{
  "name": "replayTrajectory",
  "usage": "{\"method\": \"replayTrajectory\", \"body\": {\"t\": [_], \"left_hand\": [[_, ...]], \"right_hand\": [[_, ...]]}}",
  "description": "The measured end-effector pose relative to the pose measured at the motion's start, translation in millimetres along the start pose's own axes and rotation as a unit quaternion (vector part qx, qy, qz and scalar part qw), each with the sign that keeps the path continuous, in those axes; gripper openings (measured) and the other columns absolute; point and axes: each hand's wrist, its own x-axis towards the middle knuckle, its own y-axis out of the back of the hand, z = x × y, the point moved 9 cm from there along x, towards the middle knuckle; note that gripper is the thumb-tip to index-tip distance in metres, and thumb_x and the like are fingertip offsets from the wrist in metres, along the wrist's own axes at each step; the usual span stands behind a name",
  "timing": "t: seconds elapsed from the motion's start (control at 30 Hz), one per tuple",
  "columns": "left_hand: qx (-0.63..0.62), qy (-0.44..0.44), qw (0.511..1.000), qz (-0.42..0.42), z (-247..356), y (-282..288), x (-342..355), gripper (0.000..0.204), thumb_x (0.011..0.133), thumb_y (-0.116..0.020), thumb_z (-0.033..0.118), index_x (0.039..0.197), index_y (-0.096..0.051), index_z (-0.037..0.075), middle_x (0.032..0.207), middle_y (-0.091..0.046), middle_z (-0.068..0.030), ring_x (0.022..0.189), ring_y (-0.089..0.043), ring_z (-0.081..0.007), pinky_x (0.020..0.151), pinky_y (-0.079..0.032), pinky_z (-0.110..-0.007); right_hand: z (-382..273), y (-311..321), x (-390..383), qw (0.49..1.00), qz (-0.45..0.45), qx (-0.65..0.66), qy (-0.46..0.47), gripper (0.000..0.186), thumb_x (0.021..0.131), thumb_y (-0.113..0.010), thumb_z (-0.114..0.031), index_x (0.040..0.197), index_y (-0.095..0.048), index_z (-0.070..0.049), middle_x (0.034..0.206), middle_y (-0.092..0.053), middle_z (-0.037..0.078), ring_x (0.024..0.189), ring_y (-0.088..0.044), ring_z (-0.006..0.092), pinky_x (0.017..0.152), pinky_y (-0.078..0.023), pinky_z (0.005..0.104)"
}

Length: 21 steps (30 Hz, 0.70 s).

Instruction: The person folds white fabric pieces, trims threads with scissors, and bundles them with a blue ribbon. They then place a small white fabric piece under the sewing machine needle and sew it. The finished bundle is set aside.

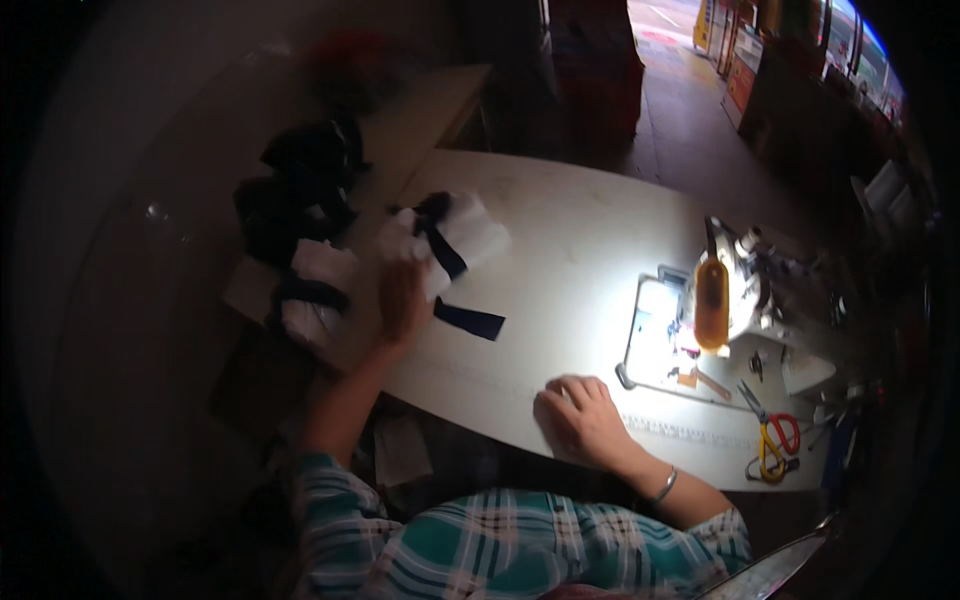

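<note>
My left hand (403, 300) reaches over the left part of the white sewing table, at the near side of a small heap of white fabric (478, 232). Its fingers are dim and smeared, so whether they grip the cloth is unclear. A dark navy strip (446, 252) lies across the heap. Another navy strip (470, 319) rests flat on the table just right of this hand. My right hand (588, 418) lies on the table near its front edge, palm down, fingers loosely bent and holding nothing.
A lit sewing machine (740, 300) with a yellow-orange part stands at the right. Yellow-and-red-handled scissors (772, 440) lie near it. A printed ruler scale (690, 430) runs along the front edge. Dark garments (300, 190) and white-and-dark bundles (318, 290) are piled at the left.
</note>
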Motion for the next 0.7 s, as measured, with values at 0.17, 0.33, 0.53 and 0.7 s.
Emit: {"method": "replayTrajectory", "body": {"t": [0.17, 0.33, 0.53, 0.7], "left_hand": [[-0.129, -0.182, 0.974, 0.028, 115, 64, -79, 0.044, 0.076, -0.066, 0.003, 0.115, -0.048, 0.012, 0.102, -0.053, -0.0105, 0.09, -0.054, -0.0311, 0.076, -0.042, -0.043], [-0.141, -0.208, 0.968, -0.003, 152, 76, -108, 0.041, 0.077, -0.062, 0.006, 0.115, -0.051, 0.013, 0.112, -0.051, -0.0099, 0.101, -0.054, -0.03, 0.087, -0.044, -0.044], [-0.074, -0.097, 0.992, -0.023, 127, 85, -69, 0.05, 0.078, -0.061, 0.003, 0.126, -0.05, 0.009, 0.123, -0.049, -0.0154, 0.116, -0.048, -0.0349, 0.098, -0.04, -0.046], [-0.271, 0.013, 0.961, -0.061, 142, 117, -72, 0.059, 0.08, -0.069, 0.017, 0.133, -0.046, 0.004, 0.132, -0.043, -0.0212, 0.124, -0.043, -0.038, 0.104, -0.035, -0.048]], "right_hand": [[37, 36, -23, 0.964, 0.239, 0.086, -0.079, 0.046, 0.078, -0.064, -0.001, 0.122, -0.054, 0.002, 0.12, -0.05, 0.023, 0.109, -0.051, 0.0368, 0.093, -0.045, 0.0405], [32, 80, -20, 0.946, 0.308, 0.077, -0.06, 0.031, 0.085, -0.059, 0.006, 0.116, -0.058, 0.002, 0.111, -0.054, 0.016, 0.097, -0.057, 0.0258, 0.086, -0.047, 0.0318], [41, 58, 16, 0.956, 0.072, 0.263, -0.111, 0.039, 0.091, -0.066, -0.015, 0.126, -0.055, -0.001, 0.103, -0.058, 0.014, 0.087, -0.06, 0.023, 0.076, -0.049, 0.0316], [47, 30, 14, 0.906, 0.009, 0.354, -0.231, 0.039, 0.088, -0.073, -0.019, 0.115, -0.052, -0.001, 0.076, -0.058, 0.001, 0.067, -0.051, 0.0076, 0.061, -0.043, 0.024]]}}
